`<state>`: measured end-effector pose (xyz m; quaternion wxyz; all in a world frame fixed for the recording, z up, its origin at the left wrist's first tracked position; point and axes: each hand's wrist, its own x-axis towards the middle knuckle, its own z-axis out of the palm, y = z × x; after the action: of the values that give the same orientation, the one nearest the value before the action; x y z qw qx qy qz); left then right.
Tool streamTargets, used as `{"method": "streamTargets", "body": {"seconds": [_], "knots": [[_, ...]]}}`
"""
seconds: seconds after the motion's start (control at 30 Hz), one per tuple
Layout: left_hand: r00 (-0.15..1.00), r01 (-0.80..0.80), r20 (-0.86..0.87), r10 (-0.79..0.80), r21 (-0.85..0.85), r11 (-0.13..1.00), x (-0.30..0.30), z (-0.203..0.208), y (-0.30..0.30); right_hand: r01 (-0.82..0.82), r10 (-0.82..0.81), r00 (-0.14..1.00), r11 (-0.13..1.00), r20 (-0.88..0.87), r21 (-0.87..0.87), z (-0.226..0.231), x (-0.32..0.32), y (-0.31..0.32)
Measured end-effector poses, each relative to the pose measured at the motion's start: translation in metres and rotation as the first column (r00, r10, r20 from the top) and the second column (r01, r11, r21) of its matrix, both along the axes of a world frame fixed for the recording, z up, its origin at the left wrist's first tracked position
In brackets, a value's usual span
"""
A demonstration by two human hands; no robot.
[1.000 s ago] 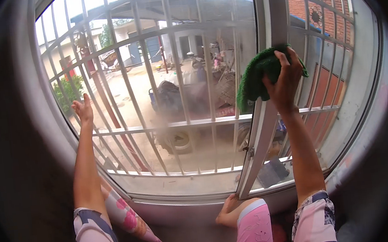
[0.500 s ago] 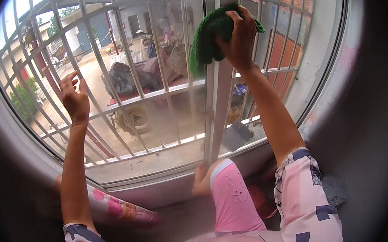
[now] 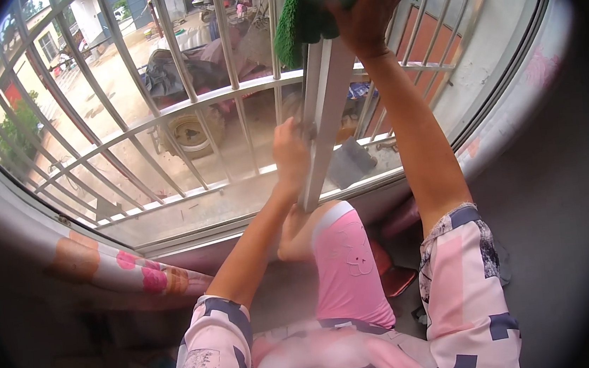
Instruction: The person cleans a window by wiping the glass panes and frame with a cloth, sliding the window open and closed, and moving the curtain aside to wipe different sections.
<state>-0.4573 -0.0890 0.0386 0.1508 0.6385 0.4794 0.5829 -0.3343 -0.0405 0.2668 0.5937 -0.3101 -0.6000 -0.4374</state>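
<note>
My right hand (image 3: 370,17) is raised high, its fingers closed on a green cloth (image 3: 304,23). The cloth drapes over the upper visible part of the grey-white window frame post (image 3: 325,96); part of it has a dark, blurry spot. Lower down, my left hand (image 3: 291,152) is beside the left side of the same post, at the edge of the glass pane (image 3: 262,141). Motion smears its fingers, so whether they grip the frame is unclear.
White metal bars (image 3: 232,48) run outside the window. Below the sill, a bent leg in pink shorts (image 3: 352,270) rests close to the post. A floral roll (image 3: 150,272) lies along the lower left edge. A dark block (image 3: 351,163) sits beyond the frame.
My left hand has come down and right, from in front of the left pane to the post. My right hand and the green cloth now appear higher in view, which has tilted downward.
</note>
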Motion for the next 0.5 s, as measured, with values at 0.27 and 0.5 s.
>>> {"method": "streamTargets", "body": {"seconds": [0.27,0.5], "knots": [[0.984,-0.026,0.173,0.044,-0.107,0.994,0.01,-0.029,0.008,-0.086,0.082,0.996,0.992,0.047,0.092,0.002,0.002,0.014],[0.979,-0.04,0.194,0.063,-0.12,0.992,0.007,-0.024,0.009,-0.071,0.074,0.997,0.98,-0.008,0.184,0.005,-0.005,0.012]]}}
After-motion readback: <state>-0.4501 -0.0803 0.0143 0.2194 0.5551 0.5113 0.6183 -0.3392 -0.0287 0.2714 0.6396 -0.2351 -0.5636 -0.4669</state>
